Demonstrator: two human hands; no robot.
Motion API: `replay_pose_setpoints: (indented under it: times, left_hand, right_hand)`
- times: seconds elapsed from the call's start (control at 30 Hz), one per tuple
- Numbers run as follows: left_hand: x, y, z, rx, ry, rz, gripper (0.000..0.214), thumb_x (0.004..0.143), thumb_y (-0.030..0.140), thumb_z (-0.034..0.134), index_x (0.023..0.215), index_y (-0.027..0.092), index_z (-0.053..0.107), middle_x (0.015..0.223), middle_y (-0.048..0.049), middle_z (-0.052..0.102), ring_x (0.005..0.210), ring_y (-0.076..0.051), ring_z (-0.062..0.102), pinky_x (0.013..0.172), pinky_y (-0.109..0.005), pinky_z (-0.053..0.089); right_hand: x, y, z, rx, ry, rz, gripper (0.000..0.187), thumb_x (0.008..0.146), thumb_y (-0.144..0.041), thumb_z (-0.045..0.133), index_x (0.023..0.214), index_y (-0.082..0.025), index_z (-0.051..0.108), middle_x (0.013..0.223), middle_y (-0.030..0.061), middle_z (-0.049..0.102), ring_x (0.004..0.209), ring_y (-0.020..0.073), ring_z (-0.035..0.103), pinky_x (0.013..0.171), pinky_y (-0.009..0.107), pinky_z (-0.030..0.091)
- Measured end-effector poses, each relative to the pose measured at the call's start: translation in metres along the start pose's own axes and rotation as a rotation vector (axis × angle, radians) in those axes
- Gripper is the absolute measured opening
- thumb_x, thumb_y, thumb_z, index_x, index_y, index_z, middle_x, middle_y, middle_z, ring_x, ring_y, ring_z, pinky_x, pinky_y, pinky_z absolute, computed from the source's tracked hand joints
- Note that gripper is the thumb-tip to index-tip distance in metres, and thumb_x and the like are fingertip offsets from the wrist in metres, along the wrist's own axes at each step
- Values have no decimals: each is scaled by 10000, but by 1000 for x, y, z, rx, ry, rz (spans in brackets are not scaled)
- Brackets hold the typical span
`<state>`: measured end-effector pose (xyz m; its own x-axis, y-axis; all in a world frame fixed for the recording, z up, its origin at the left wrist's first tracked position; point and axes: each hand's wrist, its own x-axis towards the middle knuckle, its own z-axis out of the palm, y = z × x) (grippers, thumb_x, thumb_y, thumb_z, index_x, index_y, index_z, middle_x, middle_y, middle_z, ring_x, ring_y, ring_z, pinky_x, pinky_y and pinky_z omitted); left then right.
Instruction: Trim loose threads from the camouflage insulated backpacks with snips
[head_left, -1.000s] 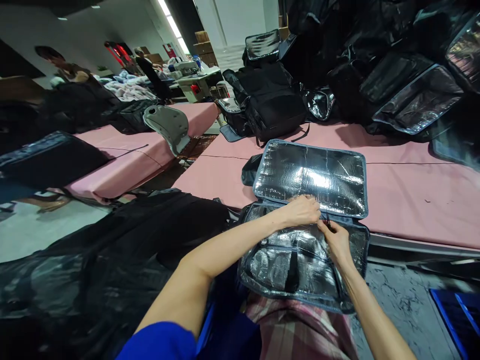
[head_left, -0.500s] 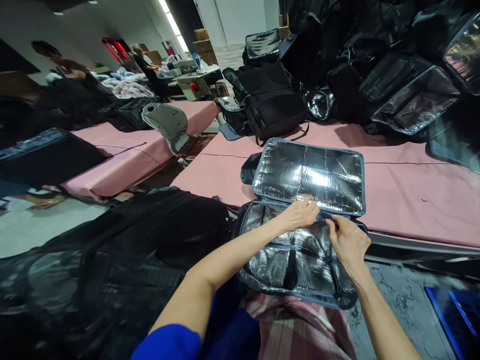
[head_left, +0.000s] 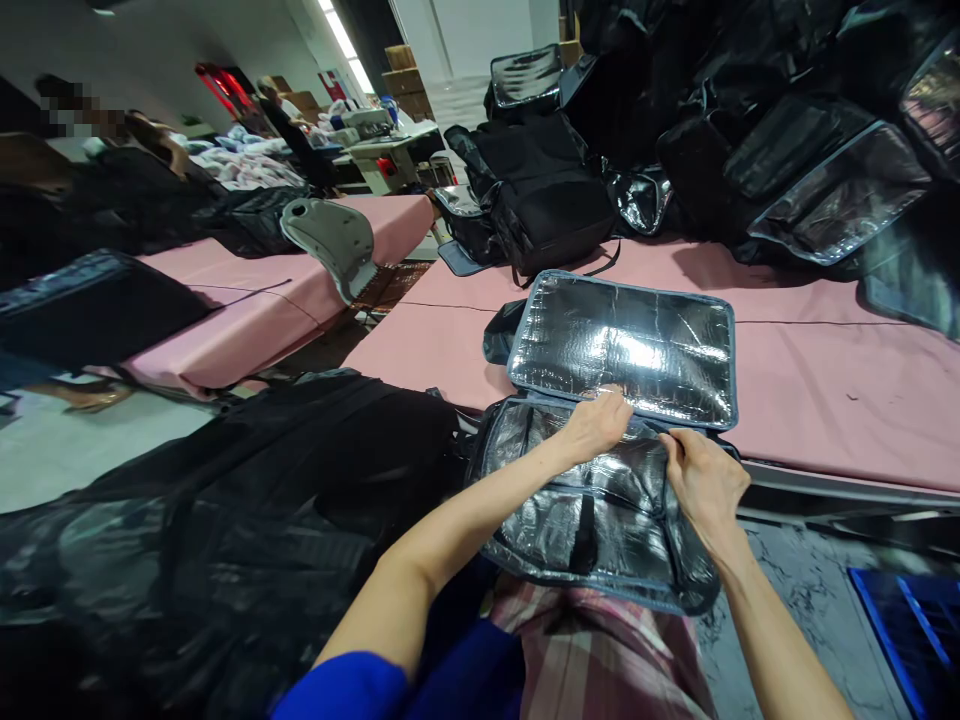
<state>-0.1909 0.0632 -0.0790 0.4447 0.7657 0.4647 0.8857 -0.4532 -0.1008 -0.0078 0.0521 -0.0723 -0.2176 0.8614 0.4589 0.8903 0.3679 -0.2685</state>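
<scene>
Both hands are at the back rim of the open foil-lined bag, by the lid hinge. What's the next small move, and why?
Probably slide the right hand further right along the rim. The left hand pins the foil lining at the hinge under the open lid, and the right hand pinches the rim beside it; the rest of the bag rim toward the right corner looks unhandled. What the fingers grip is too small to tell.

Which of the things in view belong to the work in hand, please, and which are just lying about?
In hand:
- foil-lined cooler bag, lid open on the pink table
- left hand and right hand at its back rim

Lying about:
- black backpack
- heap of black bags
- grey plastic panel
- blue crate
</scene>
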Motion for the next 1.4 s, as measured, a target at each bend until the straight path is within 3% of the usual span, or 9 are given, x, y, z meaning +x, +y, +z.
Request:
replay_pose_setpoints:
  times: [0.17,0.43,0.57,0.67,0.77,1.0,1.1,1.27,1.4]
  left_hand:
    - [-12,0,-3,-174,158,-170,231,902,134,291,791,142,493,746,-51,550,693,-135,514,612,-247,423]
    - [-19,3,-14,-292,147,-176,227,905,134,302,811,140,508,762,-53,565,738,-132,529,650,-255,443]
    - [-51,-16,-41,-326,127,-115,232,915,256,421,755,155,554,750,-23,601,744,-123,542,718,-275,427]
    - [-66,-37,-50,-148,178,-207,184,885,299,498,825,164,609,838,-39,632,797,-147,545,729,-303,405]
    - [-67,-52,-43,-47,158,-216,163,879,199,493,984,199,617,933,-45,639,861,-156,537,714,-295,391]
    - [-67,-63,-24,-46,197,-72,183,878,127,455,900,197,622,878,-17,657,812,-136,537,674,-272,388]
    - [-73,-61,-24,-68,223,-29,129,880,213,498,908,183,621,873,-28,652,835,-140,542,727,-282,415]
    - [-59,-63,-38,-192,67,-138,217,895,313,482,887,159,634,824,-41,633,781,-128,544,710,-253,431]
    - [-33,-68,-56,-163,-258,-92,193,896,261,473,929,201,653,836,-32,626,786,-146,551,618,-230,398]
  right_hand:
    - [1,-12,6,39,-16,-61,328,909,-401,410,938,-188,657,803,45,670,686,149,563,551,261,246]
    - [8,-16,10,39,-61,-86,318,911,-375,409,866,-186,661,754,49,657,662,139,552,540,267,227]
    - [7,0,5,103,-27,13,319,883,-441,453,955,-197,647,805,33,677,674,146,578,553,246,273]
    - [11,-4,8,127,1,-80,397,841,-480,510,1091,-187,603,869,42,667,710,154,582,540,238,277]
    - [21,-18,19,79,-49,-230,278,840,-321,518,1081,-226,616,890,28,645,648,127,545,496,238,224]
    - [44,-22,32,35,-194,-449,346,722,-97,491,974,-269,656,917,-9,622,625,97,504,473,235,199]
    - [35,-19,36,-15,-100,-477,360,744,-68,473,972,-271,665,880,-13,636,621,94,497,486,245,203]
    - [17,-18,52,-102,212,-613,310,822,-74,474,975,-257,672,810,-10,657,597,80,469,549,242,256]
    - [18,-18,49,-36,207,-597,277,822,-87,477,964,-236,663,831,-1,656,588,79,483,545,244,277]
